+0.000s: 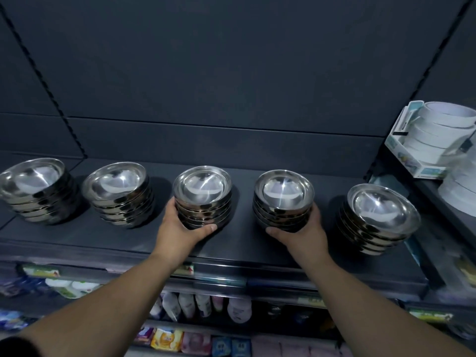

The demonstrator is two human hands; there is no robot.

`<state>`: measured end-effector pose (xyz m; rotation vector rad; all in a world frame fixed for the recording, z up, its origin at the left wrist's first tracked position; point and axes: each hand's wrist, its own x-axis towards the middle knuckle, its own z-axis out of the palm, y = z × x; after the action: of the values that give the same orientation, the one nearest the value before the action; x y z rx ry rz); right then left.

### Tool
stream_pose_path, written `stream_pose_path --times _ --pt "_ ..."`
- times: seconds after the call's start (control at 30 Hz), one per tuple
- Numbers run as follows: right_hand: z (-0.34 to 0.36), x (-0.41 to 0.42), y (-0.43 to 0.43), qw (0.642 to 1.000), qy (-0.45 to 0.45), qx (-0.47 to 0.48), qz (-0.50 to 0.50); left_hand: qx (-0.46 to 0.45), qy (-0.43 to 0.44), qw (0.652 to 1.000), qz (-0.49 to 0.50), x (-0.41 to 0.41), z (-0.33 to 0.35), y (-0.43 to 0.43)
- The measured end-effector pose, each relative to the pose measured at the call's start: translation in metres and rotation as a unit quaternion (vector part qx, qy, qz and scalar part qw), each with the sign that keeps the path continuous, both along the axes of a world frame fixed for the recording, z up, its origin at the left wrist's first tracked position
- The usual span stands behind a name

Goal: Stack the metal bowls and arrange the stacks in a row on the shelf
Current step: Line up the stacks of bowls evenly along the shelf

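Five stacks of metal bowls stand in a row on the dark shelf (128, 240). The left hand (180, 231) cups the middle stack (202, 197) at its near left side; the right hand (302, 231) wraps around the fourth stack (283, 199) just right of it.

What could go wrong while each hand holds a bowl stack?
1. The left hand and right hand hold the middle stack and fourth stack low; upper bowls might slide in a quick push.
2. The rightmost stack stands near the shelf edge; a bump could tip it.
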<state>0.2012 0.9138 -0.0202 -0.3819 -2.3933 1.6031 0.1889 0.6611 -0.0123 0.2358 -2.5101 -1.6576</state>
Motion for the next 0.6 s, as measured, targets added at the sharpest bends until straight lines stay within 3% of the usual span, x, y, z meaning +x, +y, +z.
stream_pose_path --times 0.6 --pt "-0.013 -0.013 -0.025 0.995 0.048 0.000 -0.087 -0.020 -0.006 1.000 -0.024 -0.010 -0.003 -0.005"
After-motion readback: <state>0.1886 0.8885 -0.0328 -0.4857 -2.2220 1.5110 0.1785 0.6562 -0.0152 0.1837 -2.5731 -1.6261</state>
